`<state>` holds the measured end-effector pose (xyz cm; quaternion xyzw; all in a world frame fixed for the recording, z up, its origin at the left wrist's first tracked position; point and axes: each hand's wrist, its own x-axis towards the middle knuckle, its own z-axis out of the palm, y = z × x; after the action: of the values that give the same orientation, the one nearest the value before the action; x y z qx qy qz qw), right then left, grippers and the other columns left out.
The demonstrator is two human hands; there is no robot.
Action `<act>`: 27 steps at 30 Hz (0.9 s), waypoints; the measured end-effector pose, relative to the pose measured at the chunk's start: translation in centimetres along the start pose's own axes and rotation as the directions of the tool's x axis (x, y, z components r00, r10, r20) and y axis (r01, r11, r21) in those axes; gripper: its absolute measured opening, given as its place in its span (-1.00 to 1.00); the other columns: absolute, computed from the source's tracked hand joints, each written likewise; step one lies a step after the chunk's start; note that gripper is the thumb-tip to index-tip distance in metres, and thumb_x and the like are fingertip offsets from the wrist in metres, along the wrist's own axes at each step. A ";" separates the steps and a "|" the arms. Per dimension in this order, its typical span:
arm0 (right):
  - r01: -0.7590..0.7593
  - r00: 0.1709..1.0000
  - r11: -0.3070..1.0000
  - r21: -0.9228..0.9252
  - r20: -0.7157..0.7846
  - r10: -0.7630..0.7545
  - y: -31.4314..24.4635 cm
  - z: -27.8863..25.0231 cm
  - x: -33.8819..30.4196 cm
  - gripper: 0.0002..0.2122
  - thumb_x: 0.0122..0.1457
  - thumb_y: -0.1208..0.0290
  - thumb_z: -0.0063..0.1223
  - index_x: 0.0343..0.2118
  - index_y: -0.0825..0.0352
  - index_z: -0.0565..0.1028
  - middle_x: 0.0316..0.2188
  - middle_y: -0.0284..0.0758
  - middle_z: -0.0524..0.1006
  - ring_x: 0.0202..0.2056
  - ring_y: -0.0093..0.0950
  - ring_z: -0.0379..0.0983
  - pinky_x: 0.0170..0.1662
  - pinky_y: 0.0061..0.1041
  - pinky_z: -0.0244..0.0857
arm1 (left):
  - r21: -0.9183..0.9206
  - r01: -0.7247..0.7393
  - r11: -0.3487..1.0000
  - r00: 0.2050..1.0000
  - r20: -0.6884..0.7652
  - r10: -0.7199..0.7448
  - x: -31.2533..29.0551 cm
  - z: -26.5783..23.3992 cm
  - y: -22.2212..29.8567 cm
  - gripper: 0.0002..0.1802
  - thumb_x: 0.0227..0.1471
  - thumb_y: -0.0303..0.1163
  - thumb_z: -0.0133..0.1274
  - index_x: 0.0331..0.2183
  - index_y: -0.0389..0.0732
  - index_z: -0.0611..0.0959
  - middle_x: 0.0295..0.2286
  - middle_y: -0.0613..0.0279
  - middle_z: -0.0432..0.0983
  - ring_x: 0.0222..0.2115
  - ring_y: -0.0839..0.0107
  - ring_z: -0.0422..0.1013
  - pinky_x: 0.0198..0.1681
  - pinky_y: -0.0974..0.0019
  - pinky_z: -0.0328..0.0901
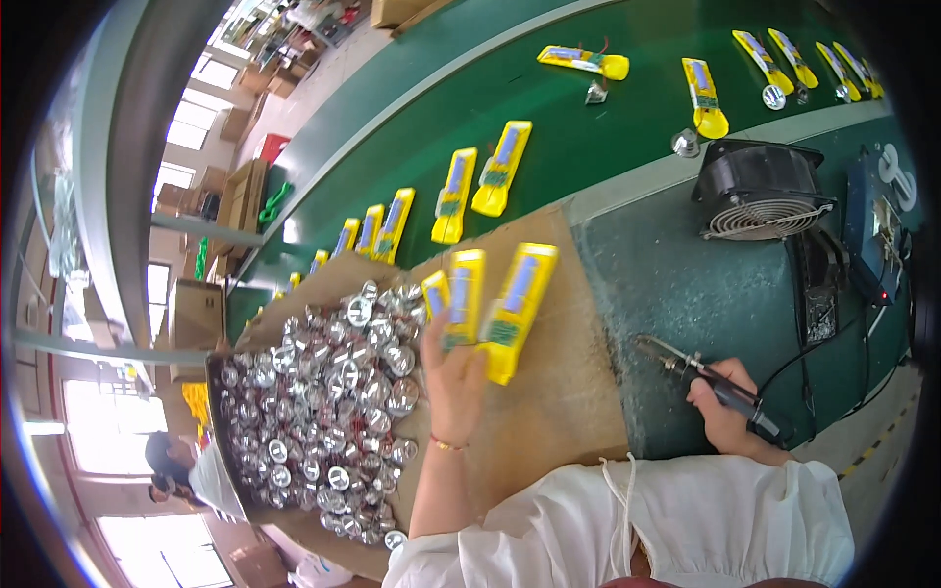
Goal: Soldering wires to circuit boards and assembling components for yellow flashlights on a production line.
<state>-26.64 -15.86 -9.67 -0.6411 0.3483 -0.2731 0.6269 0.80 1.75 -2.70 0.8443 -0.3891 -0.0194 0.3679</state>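
Observation:
My left hand (456,382) is over the brown cardboard, its fingers closed around the lower end of a yellow plastic casing (466,289) with a blue-violet cell and a green circuit board. A second such casing (522,299) lies slanted by my thumb, and part of a third (435,292) shows behind the fingers. How firmly the fingers grip is partly hidden. My right hand (723,402) is wrapped around the dark handle of a soldering iron (725,388). The iron's metal tip points left over the green work surface. Left of my left hand lies a heap of shiny silver reflector cups (333,412).
A green conveyor belt (392,127) crosses behind, carrying several yellow casings (502,169), some with reflector cups. A black fan (760,186) stands at the right, beside a blue-grey box (875,230) and black cables (804,367). A metal frame (123,147) rises at the left. Another person (201,475) is at lower left.

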 end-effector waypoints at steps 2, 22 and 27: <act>0.010 1.000 1.000 0.018 -0.008 -0.010 0.0 0.3 0.4 -0.86 -0.01 0.51 0.06 -0.46 0.38 0.33 -0.66 -0.36 0.47 -0.60 -0.64 0.37 -0.50 -0.63 0.25 | -0.025 0.126 0.992 0.975 -0.184 -0.128 -1.7 -2.4 -0.9 -0.88 -0.12 -0.54 -0.05 -0.55 -0.40 0.54 -0.01 -0.07 0.12 0.01 0.10 0.10 0.03 0.20 0.04; 0.083 0.994 0.992 0.098 -0.072 -0.076 -0.3 1.4 0.3 -0.85 0.05 0.40 0.02 -0.44 0.36 0.35 -0.66 -0.39 0.38 -0.64 -0.70 0.25 -0.59 -0.76 0.09 | 0.417 -0.032 0.908 0.944 -0.285 0.165 -10.8 3.9 1.2 -0.94 -0.28 -0.44 0.07 -0.62 -0.22 0.56 -0.10 0.16 0.30 -0.01 0.08 0.11 -0.03 0.08 -0.01; 0.109 0.991 0.992 0.068 -0.089 -0.102 0.5 1.0 0.4 -0.86 0.06 0.40 0.01 -0.44 0.35 0.35 -0.67 -0.41 0.39 -0.64 -0.71 0.24 -0.59 -0.77 0.06 | 0.441 -0.043 0.896 0.957 -0.240 0.164 -11.9 1.0 0.8 -0.87 -0.31 -0.32 0.16 -0.57 -0.10 0.58 -0.41 0.27 0.39 -0.31 0.25 0.27 -0.21 0.17 0.09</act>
<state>-25.67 -15.51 -10.22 -0.6230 0.3303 -0.3456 0.6191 -8.32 8.79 -5.88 0.8772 -0.3743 0.2025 0.2222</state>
